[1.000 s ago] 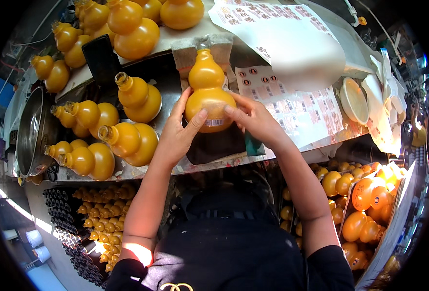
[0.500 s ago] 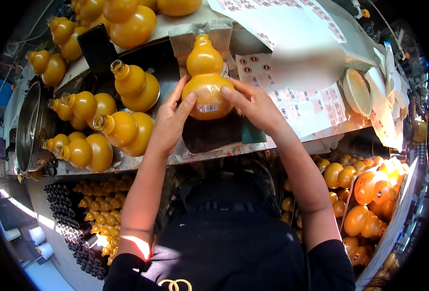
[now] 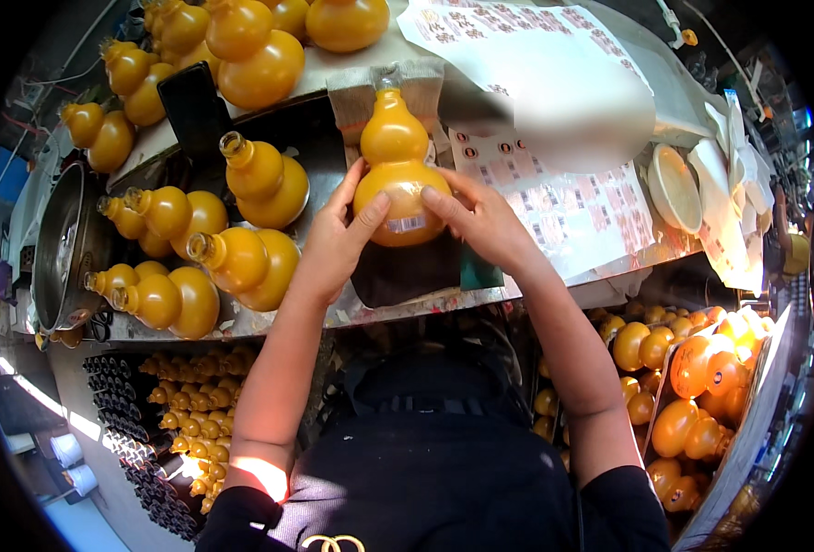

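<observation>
Between my two hands lies a yellow gourd-shaped bottle, its clear neck pointing away from me onto a folded beige cloth. A small barcode label sits on its round lower bulb, on the side toward me. My left hand grips the bulb's left side, thumb on the front near the label. From the right, my right hand holds the same bulb, its thumb also pressed on the front. Under the bottle's near end is a dark brown pad.
Several more yellow gourd bottles stand and lean at the left, beside a metal pan and a black phone. Sticker sheets cover the right of the table, near a shallow bowl. Crates of bottles sit below.
Both hands keep their hold on the bottle, thumbs still on its lower bulb. The whole view has shifted slightly, so the table things appear a little lower.
</observation>
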The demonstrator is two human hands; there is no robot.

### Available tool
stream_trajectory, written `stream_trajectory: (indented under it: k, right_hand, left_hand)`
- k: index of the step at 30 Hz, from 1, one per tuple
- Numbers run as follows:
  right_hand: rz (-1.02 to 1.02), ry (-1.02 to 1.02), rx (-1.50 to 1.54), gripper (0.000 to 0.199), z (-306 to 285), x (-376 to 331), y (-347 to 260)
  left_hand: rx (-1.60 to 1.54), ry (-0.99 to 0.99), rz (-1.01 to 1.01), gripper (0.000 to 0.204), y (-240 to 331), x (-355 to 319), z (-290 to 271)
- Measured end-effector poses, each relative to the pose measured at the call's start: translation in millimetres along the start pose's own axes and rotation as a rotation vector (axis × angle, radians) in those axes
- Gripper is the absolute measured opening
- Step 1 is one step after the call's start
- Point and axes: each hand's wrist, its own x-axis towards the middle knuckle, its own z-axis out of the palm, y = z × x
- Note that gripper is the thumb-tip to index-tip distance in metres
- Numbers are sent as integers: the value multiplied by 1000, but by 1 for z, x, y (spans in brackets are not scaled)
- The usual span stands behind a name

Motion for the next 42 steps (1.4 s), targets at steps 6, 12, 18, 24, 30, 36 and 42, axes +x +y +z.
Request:
stream_trajectory:
  k: [6,12,18,24,30,36,42]
  right_hand:
    - [3,-39,91,60,0,-2,-7]
    - [-14,-22,95,62,1,-3,-5]
    - [-43,-4,47,64,2,-8,-3]
    - [-37,0,57,63,1,-9,-1]
    - [-43,38,8,63,4,-8,0]
    - [-116,28,98,74,7,-11,5]
    - [-96,22,29,74,4,-11,3]
  left_hand:
    - [-157,-48,-43,74,-4,2,-2]
    - [-155,-59,-4,78,-7,-1,-1]
    - [-76,-75,34,82,-5,-4,-1]
    - [-32,-84,68,84,-7,-4,-1]
    - [-6,-89,77,85,-6,-2,-2]
    - [34,-86,106,85,-9,-5,-3]
    - [61,-63,161,85,-16,-3,-2]
